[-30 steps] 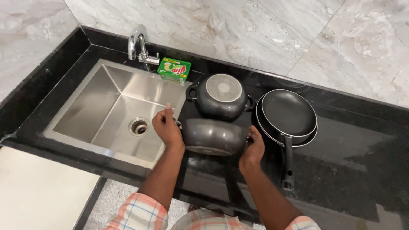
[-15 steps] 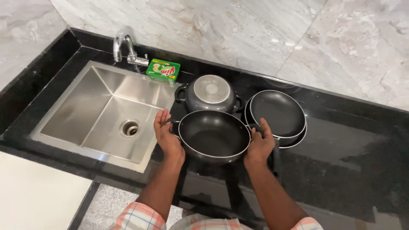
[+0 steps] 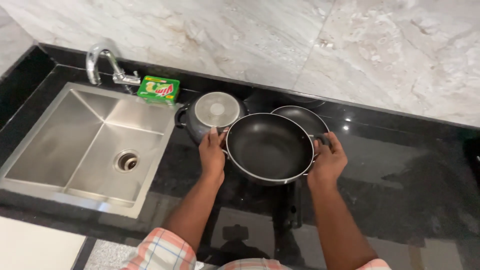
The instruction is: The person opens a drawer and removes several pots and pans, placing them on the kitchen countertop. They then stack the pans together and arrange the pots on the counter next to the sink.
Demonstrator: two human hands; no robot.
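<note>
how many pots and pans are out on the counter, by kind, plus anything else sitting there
Two-handled wok pan, gripped by left hand and right hand: 1
Lidded pot: 1
Frying pan: 1
Green soap box: 1
Total: 4

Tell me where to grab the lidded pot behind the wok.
Take the lidded pot by its side handles, coming down from above: the left loop handle juts out clear. The left hand and black wok crowd its right side.

One package, far-left of the hands

Small green rectangular pack (image 3: pixel 158 89) with red-yellow label lay flat, up-left of the left hand (image 3: pixel 212 155), beside the tap (image 3: pixel 102 62).
</note>
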